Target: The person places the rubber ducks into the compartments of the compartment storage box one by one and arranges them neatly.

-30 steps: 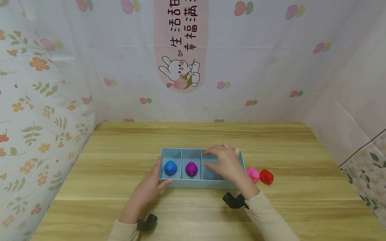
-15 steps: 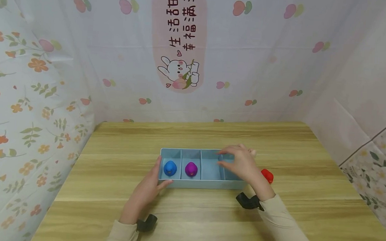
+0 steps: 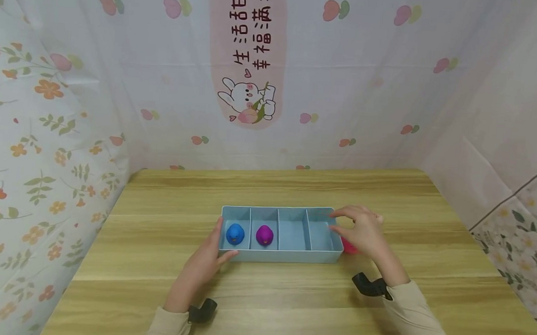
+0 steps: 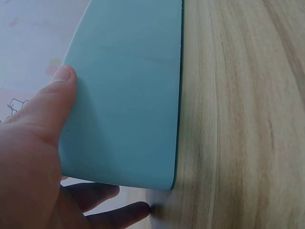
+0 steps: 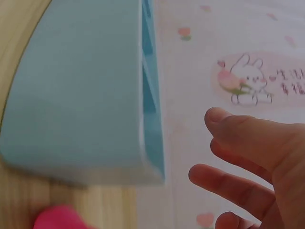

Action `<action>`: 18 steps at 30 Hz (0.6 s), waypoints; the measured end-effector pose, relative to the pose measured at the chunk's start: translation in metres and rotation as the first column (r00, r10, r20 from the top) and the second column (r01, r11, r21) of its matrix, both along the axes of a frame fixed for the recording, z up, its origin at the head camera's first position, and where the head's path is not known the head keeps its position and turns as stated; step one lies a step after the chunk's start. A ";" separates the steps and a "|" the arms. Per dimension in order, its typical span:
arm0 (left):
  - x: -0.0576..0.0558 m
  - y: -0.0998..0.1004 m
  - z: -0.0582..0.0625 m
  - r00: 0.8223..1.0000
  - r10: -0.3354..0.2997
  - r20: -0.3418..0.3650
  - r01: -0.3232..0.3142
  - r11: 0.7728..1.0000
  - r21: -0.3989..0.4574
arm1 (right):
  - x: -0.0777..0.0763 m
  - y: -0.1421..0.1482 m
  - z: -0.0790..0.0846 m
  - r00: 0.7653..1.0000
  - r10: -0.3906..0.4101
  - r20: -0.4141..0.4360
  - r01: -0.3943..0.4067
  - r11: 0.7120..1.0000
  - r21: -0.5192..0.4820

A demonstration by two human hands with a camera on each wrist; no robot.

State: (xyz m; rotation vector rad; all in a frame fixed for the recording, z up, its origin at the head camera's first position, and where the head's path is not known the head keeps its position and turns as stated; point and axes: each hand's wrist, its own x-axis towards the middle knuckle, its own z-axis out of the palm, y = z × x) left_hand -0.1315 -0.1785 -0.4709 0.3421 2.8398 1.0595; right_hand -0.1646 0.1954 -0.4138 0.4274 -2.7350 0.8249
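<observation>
A light blue box (image 3: 280, 256) with several compartments in a row lies on the table. A blue toy duck (image 3: 235, 234) sits in its leftmost compartment, and a purple toy duck (image 3: 265, 235) in the one beside it. My left hand (image 3: 202, 260) rests against the box's left front corner, thumb along the front wall and fingers at the end wall. Over the right end hovers my right hand (image 3: 366, 233), thumb and fingers apart with nothing between them. Under it, just outside the box, a pink toy duck (image 3: 349, 246) shows partly. The red duck is hidden by this hand.
The wood-grain table (image 3: 261, 298) extends around the box. Behind it hangs a white printed cloth (image 3: 372, 92) with a rabbit picture, and a flowered cloth (image 3: 46, 140) hangs at the left. A black wrist mount (image 3: 371, 285) sits below my right hand.
My right hand has moved right, from above the box's third compartment to past its right end, uncovering the right compartments and covering the red duck. My left hand has stayed at the left corner.
</observation>
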 end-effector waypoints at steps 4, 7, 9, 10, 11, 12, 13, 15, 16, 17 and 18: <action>0.000 0.000 0.001 1.000 -0.002 -0.004 0.002 1.000 -0.005 | 0.002 0.016 -0.003 0.999 -0.030 0.010 0.030 0.999 0.018; 0.000 0.000 0.000 1.000 0.000 -0.017 0.000 1.000 -0.010 | 0.004 0.029 -0.003 0.998 -0.045 0.036 0.044 0.999 0.033; 0.000 0.001 0.000 1.000 0.002 -0.020 -0.002 1.000 -0.006 | 0.005 0.037 -0.004 0.997 -0.057 0.046 0.055 0.998 0.040; 0.000 0.001 0.000 1.000 0.003 -0.019 -0.003 1.000 -0.007 | 0.006 0.040 -0.005 0.997 -0.061 0.053 0.059 0.997 0.044; 0.001 0.001 0.000 1.000 0.002 -0.022 -0.002 1.000 -0.005 | 0.006 0.044 -0.005 0.996 -0.068 0.059 0.065 0.997 0.046; 0.001 0.001 0.000 1.000 0.002 -0.022 -0.002 1.000 -0.005 | 0.007 0.047 -0.006 0.996 -0.074 0.058 0.071 0.996 0.048; 0.001 0.001 0.000 1.000 0.001 -0.024 -0.001 1.000 0.000 | 0.008 0.050 -0.007 0.995 -0.079 0.060 0.076 0.996 0.049; 0.001 0.001 -0.001 1.000 0.000 -0.029 0.000 1.000 0.000 | 0.009 0.056 -0.009 0.995 -0.085 0.058 0.082 0.995 0.048; 0.002 0.001 -0.001 1.000 0.001 -0.027 -0.001 1.000 -0.002 | 0.010 0.059 -0.010 0.995 -0.088 0.055 0.085 0.995 0.050; 0.001 0.001 -0.001 0.999 0.000 -0.032 0.000 1.000 -0.001 | 0.010 0.061 -0.012 0.995 -0.090 0.052 0.087 0.995 0.051; 0.001 0.001 -0.001 1.000 0.002 -0.030 -0.002 1.000 -0.002 | 0.011 0.064 -0.013 0.994 -0.093 0.050 0.090 0.995 0.051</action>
